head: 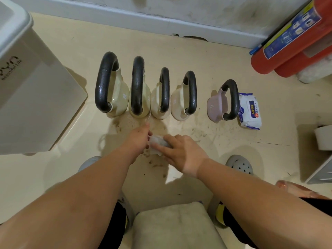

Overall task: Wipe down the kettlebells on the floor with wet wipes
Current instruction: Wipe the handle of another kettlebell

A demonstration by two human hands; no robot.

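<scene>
Several kettlebells with black handles stand in a row on the floor: a large pale green one (118, 94), a second (142, 94), two smaller cream ones (158, 101) (179, 103), and a lilac one (216, 106) apart at the right. A white wet wipe (158, 141) is bunched between my hands just in front of the row. My left hand (138, 139) pinches its left side. My right hand (181, 151) lies over it with fingers curled on it. A wet wipe pack (249, 110) lies beside the lilac kettlebell.
A white storage box (32, 97) stands at the left. Red fire extinguishers (291, 44) lie at the back right by the wall. The floor in front of the kettlebells is scuffed with dark marks. A padded stool (172, 225) is under me, grey clogs at either side.
</scene>
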